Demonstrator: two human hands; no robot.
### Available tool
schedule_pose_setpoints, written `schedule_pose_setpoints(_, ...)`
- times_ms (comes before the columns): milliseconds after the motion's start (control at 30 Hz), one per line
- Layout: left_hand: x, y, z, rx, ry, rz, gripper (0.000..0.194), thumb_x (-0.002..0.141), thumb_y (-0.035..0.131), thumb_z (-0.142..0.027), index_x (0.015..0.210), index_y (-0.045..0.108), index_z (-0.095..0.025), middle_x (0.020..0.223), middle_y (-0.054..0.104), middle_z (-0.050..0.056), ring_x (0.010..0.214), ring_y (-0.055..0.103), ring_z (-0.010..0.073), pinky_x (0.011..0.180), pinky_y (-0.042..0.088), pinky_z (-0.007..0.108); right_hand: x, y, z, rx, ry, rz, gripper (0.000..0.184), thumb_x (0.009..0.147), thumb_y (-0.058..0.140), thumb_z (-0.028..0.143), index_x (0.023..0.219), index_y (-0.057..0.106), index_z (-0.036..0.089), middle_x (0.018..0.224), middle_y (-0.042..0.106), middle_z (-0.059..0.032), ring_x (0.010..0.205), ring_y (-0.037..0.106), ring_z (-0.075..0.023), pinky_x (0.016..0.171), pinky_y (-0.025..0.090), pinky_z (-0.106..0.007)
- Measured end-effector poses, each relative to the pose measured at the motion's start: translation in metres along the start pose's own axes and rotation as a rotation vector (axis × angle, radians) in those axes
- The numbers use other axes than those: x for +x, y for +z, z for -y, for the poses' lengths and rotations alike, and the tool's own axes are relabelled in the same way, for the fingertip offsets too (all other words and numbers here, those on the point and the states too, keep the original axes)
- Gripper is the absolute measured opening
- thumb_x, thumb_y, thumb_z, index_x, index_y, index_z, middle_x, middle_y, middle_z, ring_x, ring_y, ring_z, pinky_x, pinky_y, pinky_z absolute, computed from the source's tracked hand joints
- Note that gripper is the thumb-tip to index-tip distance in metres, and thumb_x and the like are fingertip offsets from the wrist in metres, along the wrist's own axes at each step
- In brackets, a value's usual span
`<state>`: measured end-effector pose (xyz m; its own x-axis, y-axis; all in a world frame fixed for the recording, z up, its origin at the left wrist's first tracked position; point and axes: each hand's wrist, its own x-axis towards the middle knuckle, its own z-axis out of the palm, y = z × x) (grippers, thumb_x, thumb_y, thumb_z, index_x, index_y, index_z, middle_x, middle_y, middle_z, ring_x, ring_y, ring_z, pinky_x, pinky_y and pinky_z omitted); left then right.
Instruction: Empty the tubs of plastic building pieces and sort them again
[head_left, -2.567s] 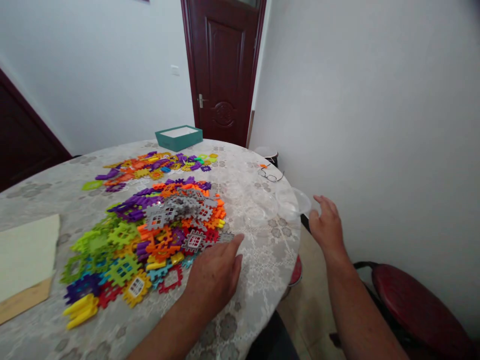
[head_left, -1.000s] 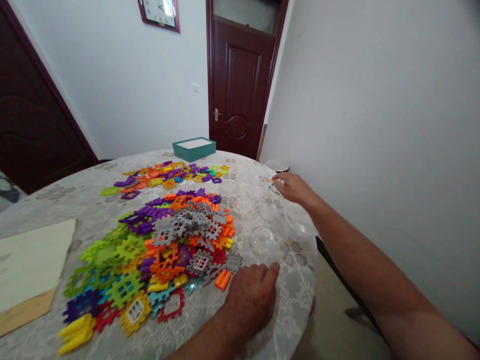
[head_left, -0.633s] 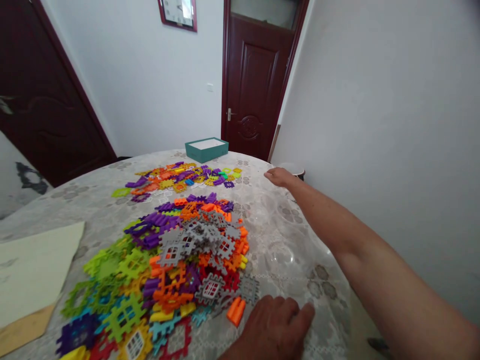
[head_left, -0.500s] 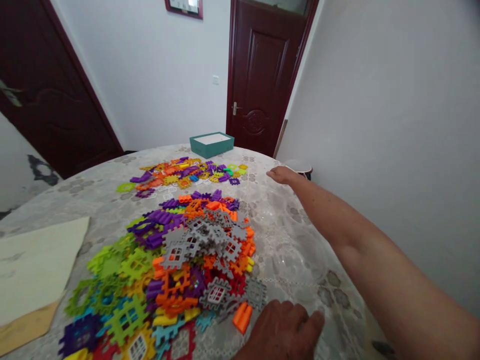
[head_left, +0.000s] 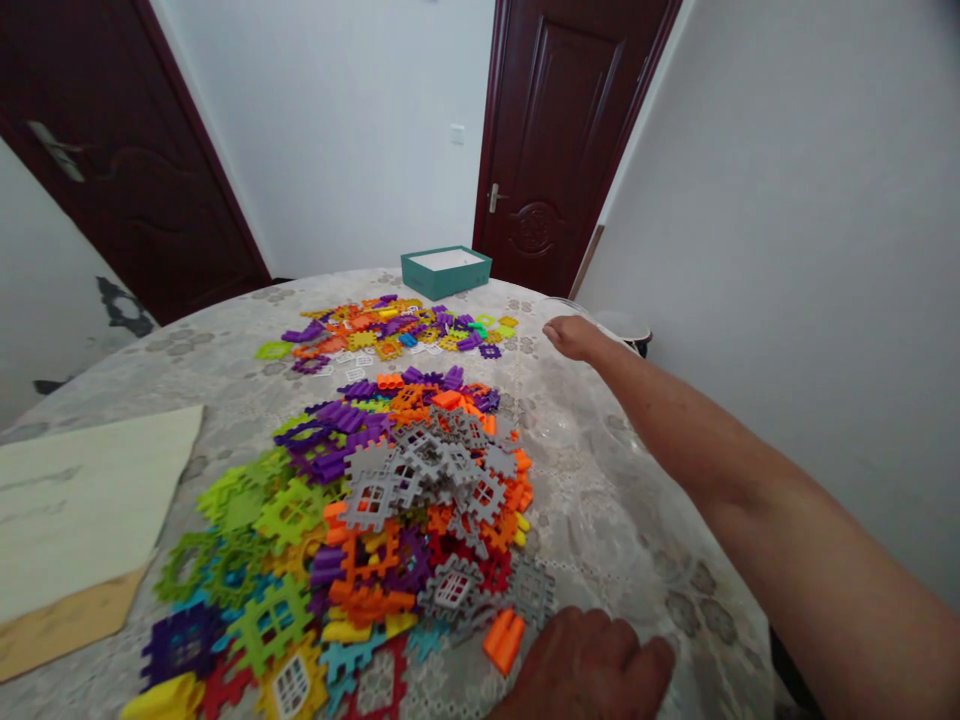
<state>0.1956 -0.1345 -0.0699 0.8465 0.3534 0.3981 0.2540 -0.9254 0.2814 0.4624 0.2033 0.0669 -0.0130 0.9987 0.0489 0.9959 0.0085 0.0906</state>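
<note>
Plastic tiles (head_left: 420, 490) beside flat, empty left hand (head_left: 592, 665) — right hand (head_left: 571, 337) outstretched, grip unclear.

Clear plastic bowl (head_left: 564, 307) at far table edge, orange block (head_left: 504, 640) lying flat

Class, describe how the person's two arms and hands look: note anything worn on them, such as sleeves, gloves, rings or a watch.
Both arms are bare: no sleeve shows on the visible forearms. The right hand and left hand wear no gloves, and no ring, watch or bracelet can be seen. The left hand is partly cut off by the picture's edge.
</note>
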Motion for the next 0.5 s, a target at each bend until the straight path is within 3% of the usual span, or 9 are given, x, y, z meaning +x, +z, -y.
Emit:
schedule_pose_setpoints(200,0.001,-0.012,0.003,-0.046,0.005,0.099,0.037,0.097,0.064,-0.036,0.131,0.051,-0.027,0.091,0.070,-0.001,0.078,0.066,0.0221,0.060,0.044,0.034,-0.024,-0.002,0.037,0.070,-0.390,-0.026,0.046,0.111,0.039,0.044,0.114,0.075,0.015,0.122,0.076,-0.0163,0.113,0.068,-0.0254,0.099,0.045,-0.033)
schedule_pose_setpoints(300,0.000,-0.010,0.003,-0.072,-0.002,0.113,0.042,0.094,0.066,-0.033,0.133,0.051,-0.027,0.095,0.070,0.000,0.083,0.066,0.0234,0.066,0.048,0.035,-0.038,0.001,0.048,0.112,-0.497,0.018,0.045,0.111,0.038,0.040,0.104,0.076,0.016,0.111,0.078,-0.0143,0.103,0.069,-0.0232,0.094,0.047,-0.032)
schedule_pose_setpoints(400,-0.001,-0.008,0.003,-0.112,-0.004,0.126,0.049,0.092,0.067,-0.030,0.137,0.049,-0.027,0.100,0.071,0.002,0.088,0.066,0.0245,0.072,0.052,0.036,-0.049,-0.005,0.045,0.170,-0.474,-0.010,0.050,0.112,0.032,0.038,0.100,0.074,0.016,0.102,0.077,-0.0114,0.094,0.069,-0.0199,0.089,0.047,-0.029)
schedule_pose_setpoints(500,-0.001,-0.011,0.004,-0.137,-0.002,0.142,0.052,0.091,0.065,-0.028,0.140,0.047,-0.026,0.103,0.071,0.004,0.091,0.066,0.0252,0.076,0.055,0.037,-0.058,-0.017,0.025,0.092,-0.242,-0.101,0.045,0.112,0.033,0.037,0.113,0.073,0.016,0.110,0.077,-0.0113,0.099,0.068,-0.0196,0.090,0.046,-0.028)
